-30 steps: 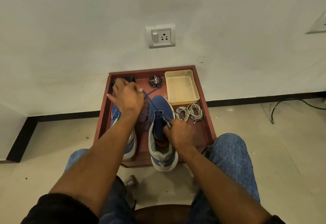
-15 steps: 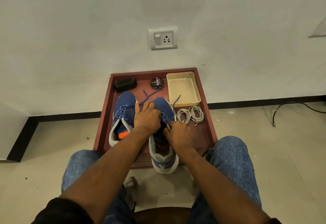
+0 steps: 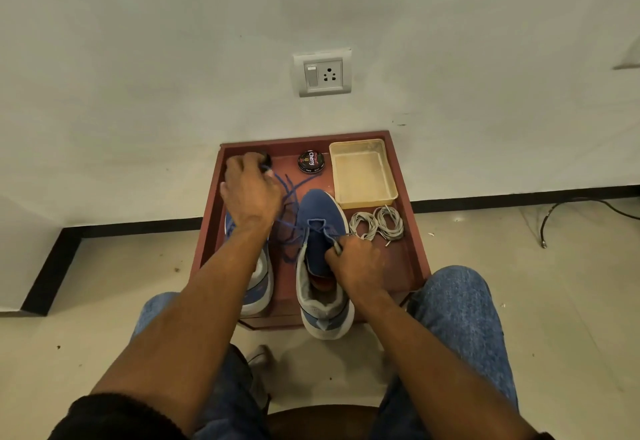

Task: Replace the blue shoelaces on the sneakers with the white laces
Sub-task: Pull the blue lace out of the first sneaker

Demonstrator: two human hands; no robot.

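Observation:
Two blue sneakers stand side by side in a reddish wooden tray (image 3: 410, 232), toes toward the wall. My left hand (image 3: 249, 190) is raised over the left sneaker (image 3: 258, 277) and grips a blue lace (image 3: 289, 197) that stretches from the right sneaker's (image 3: 320, 221) eyelets. My right hand (image 3: 356, 259) grips the right sneaker at its tongue and lace area. Two coiled white laces (image 3: 377, 223) lie in the tray just right of that shoe. My left forearm hides most of the left sneaker.
At the tray's back stand a cream plastic tray (image 3: 362, 173), a round black polish tin (image 3: 311, 161) and a dark object (image 3: 265, 157) mostly behind my left hand. A wall socket (image 3: 323, 72) sits above. A black cable (image 3: 588, 206) runs along the floor at right.
My left hand moved from the right sneaker's laces up and away to the left, drawing the blue lace out with it. My right hand stayed on the right sneaker.

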